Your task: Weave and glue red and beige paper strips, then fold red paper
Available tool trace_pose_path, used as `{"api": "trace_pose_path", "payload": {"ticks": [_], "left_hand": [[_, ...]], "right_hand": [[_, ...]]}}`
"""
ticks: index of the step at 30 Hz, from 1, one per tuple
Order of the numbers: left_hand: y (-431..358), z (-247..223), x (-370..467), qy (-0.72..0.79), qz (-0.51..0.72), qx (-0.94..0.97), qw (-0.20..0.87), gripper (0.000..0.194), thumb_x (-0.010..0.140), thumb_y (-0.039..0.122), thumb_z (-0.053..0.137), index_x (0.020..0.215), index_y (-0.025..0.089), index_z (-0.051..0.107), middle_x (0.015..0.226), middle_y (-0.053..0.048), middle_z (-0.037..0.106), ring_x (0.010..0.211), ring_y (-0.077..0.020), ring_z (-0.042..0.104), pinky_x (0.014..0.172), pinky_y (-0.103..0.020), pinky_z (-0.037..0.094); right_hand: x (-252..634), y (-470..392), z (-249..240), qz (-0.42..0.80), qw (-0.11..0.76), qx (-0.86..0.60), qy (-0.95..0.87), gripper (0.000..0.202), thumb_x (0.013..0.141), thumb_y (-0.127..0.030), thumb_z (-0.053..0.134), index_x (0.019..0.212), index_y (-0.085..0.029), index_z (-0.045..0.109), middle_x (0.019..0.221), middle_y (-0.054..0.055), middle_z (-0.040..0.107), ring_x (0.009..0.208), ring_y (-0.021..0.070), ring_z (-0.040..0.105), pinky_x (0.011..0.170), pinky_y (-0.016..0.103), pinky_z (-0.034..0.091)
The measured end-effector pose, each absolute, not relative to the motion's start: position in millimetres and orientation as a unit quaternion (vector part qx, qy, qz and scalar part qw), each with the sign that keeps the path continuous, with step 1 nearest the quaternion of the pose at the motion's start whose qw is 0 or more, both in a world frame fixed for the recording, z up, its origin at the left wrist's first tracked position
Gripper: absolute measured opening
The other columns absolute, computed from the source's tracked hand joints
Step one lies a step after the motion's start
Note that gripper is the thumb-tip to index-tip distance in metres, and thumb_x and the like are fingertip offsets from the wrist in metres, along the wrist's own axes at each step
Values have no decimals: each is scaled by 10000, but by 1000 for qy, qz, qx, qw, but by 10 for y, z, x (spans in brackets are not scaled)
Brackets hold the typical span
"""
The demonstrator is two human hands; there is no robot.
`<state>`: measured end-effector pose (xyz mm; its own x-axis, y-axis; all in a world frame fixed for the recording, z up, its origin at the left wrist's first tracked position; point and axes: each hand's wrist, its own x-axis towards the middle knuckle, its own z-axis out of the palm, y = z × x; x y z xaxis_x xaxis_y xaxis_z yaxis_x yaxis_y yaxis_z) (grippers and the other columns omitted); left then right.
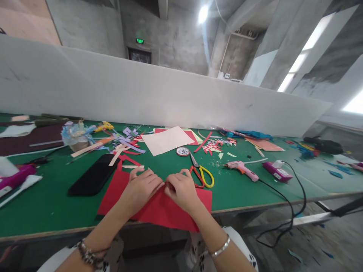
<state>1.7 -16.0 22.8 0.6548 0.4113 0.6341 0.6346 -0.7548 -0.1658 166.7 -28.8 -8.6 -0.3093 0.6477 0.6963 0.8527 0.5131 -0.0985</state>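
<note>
A sheet of red paper lies at the table's front edge, its near side hanging over. My left hand rests on it with fingers bent and pressed together at the paper's upper middle. Close beside it, my right hand has its fingers curled in a pinch on the same sheet. The fingertips hide the exact spot they grip. Just beyond my right hand lie scissors with one red and one yellow handle loop. A small round container of tiny pieces sits behind them.
A black phone lies left of the paper. Pale pink paper and cut strips are spread behind. On the right are a pink glue gun and a purple power box, with a black cable hanging over the edge.
</note>
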Motion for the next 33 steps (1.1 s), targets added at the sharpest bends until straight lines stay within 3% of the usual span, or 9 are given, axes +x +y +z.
{"api": "trace_pose_path", "payload": {"ticks": [5,10,19,22,26,29,33], "left_hand": [[-59,258,-171,-321,-307,-876,187,296,916,237,337,741,222,575,688,18,668,773,-175,567,785,-367,285],[73,307,-419,-341,-292,-880,154,291,902,290,350,745,227,587,739,0,677,743,-169,570,728,-333,342],[211,313,-826,-360,-300,-869,162,314,896,380,352,770,246,607,722,4,672,732,-178,574,769,-374,296],[209,334,-864,-357,-309,-864,178,308,893,381,365,766,261,618,725,12,673,728,-184,578,778,-400,262],[140,322,-657,-327,-291,-883,170,308,899,340,377,727,260,620,713,15,665,718,-166,571,789,-383,278],[71,272,-444,-294,-270,-901,168,312,911,278,360,739,248,619,708,9,651,770,-168,571,788,-355,317],[43,238,-346,-298,-274,-897,177,246,899,281,383,832,264,619,812,-2,653,876,-192,570,842,-370,340]], "right_hand": [[1807,-253,-47,-155,341,-491,-786,125,684,-107,430,595,-193,447,502,-64,514,482,76,424,684,246,252],[1957,-247,-34,-159,327,-498,-788,127,677,-104,422,592,-195,451,477,-66,499,458,78,407,674,236,261],[2435,-250,-71,-92,341,-548,-758,138,691,-114,406,593,-195,459,458,-63,441,446,87,349,687,257,288],[2539,-284,-38,-24,418,-577,-701,177,776,-178,380,617,-198,456,497,-48,431,484,103,384,656,264,316],[2404,-350,16,195,512,-487,-680,252,877,-340,299,834,-200,505,708,11,550,650,130,516,610,246,393],[2248,-418,53,324,420,-406,-744,263,859,-379,383,1014,-209,511,859,21,594,731,125,542,642,236,422],[2202,-461,82,366,277,-410,-789,163,816,-303,482,801,-180,588,712,-21,559,649,103,486,581,202,376]]}}
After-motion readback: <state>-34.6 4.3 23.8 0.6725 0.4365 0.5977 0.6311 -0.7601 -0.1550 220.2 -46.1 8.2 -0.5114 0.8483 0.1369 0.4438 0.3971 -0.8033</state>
